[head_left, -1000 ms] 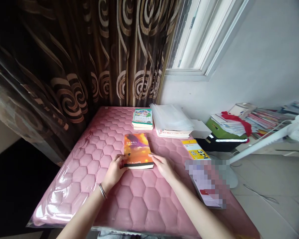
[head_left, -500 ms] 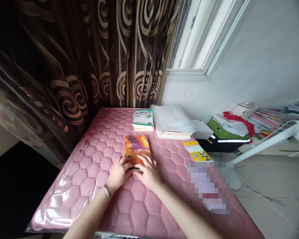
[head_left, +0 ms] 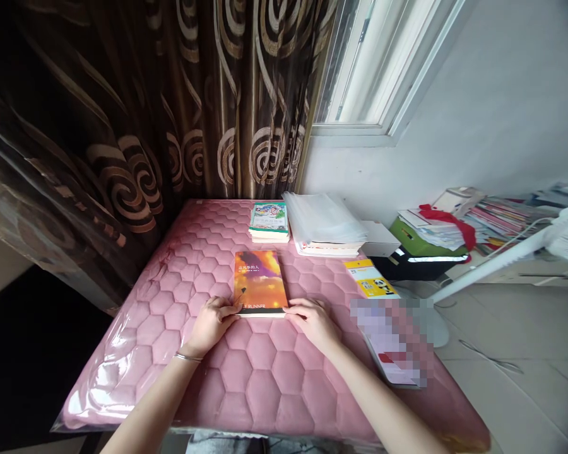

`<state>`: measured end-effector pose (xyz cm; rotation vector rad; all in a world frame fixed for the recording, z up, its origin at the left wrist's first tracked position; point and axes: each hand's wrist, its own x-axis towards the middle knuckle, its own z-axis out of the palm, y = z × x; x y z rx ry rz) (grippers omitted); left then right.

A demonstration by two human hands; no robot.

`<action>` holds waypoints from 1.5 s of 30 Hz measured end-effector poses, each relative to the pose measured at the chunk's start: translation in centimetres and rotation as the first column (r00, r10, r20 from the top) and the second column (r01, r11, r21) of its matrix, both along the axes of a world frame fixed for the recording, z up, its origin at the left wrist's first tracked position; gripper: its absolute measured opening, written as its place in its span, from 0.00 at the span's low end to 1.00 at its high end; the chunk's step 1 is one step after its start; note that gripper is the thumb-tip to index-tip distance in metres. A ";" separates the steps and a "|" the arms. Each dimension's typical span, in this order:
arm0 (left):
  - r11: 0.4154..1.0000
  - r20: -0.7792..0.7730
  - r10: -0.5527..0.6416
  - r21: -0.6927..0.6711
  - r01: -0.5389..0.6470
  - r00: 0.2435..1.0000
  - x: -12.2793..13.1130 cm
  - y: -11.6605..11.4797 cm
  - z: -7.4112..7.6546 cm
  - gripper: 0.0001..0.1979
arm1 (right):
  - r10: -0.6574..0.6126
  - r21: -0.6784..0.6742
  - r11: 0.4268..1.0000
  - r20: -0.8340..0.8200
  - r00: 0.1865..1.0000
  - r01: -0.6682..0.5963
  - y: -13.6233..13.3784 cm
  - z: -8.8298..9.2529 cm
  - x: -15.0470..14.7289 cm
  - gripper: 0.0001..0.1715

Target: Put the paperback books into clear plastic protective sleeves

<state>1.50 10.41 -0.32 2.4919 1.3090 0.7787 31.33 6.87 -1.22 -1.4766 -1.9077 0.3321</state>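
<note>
A paperback book (head_left: 259, 280) with an orange and purple cloud cover lies flat, face up, on the pink padded surface (head_left: 258, 391). My left hand (head_left: 212, 326) pinches its near left corner, the thumb on the cover's edge. At the near right corner my right hand (head_left: 316, 325) grips the same book from the side. A bracelet (head_left: 188, 357) circles my left wrist. The undersides of the fingers are hidden.
Behind the book stand a short stack of green-edged books (head_left: 269, 221) and a pile under clear plastic sleeves (head_left: 326, 221). To the right lie a yellow panda-printed packet (head_left: 372, 279) and a blurred flat item (head_left: 390, 343). A white fan (head_left: 497, 268) stands beyond the edge.
My hands have moved apart, from the middle of the book's near part out to its two near corners. More of the cover shows now. The view has shifted slightly.
</note>
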 end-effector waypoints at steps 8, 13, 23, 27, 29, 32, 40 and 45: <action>0.999 -0.086 0.030 -0.020 -0.032 0.996 -0.5 1.4 0.3 0.11 | 0.037 0.048 0.998 -0.154 0.987 -0.029 0.4 -0.7 -1.8 0.11; 0.988 -0.062 0.149 -0.039 -0.152 0.987 -0.9 3.1 0.5 0.10 | 0.038 0.062 0.998 -0.080 0.996 -0.033 -0.1 -0.5 -3.5 0.12; 0.884 0.243 0.460 -0.220 -0.413 0.854 2.6 -1.9 0.4 0.11 | 0.033 -0.088 0.995 -0.167 0.985 -0.048 9.7 3.7 1.6 0.19; 0.882 0.402 0.377 -0.430 -0.192 0.834 5.3 -3.2 -0.7 0.09 | 0.005 -0.087 0.996 -0.118 0.993 -0.015 14.5 2.9 0.5 0.19; 0.884 0.402 0.372 -0.427 -0.188 0.837 6.2 -3.1 -0.8 0.10 | -0.002 -0.113 0.994 -0.103 0.995 -0.010 15.8 2.2 -0.2 0.19; 0.889 0.351 0.400 -0.374 -0.265 0.847 6.7 -2.5 -0.8 0.09 | -0.026 -0.137 0.990 -0.074 0.997 0.016 16.5 1.3 -0.7 0.19; 0.877 0.263 0.471 -0.249 -0.412 0.842 3.1 1.6 -0.7 0.14 | -0.191 -0.070 0.979 0.003 0.982 0.191 11.6 -0.1 0.9 0.17; 0.892 0.217 0.435 -0.237 -0.385 0.874 0.6 5.3 0.6 0.16 | -0.233 0.022 0.972 0.037 0.972 0.232 5.1 -1.5 -0.3 0.17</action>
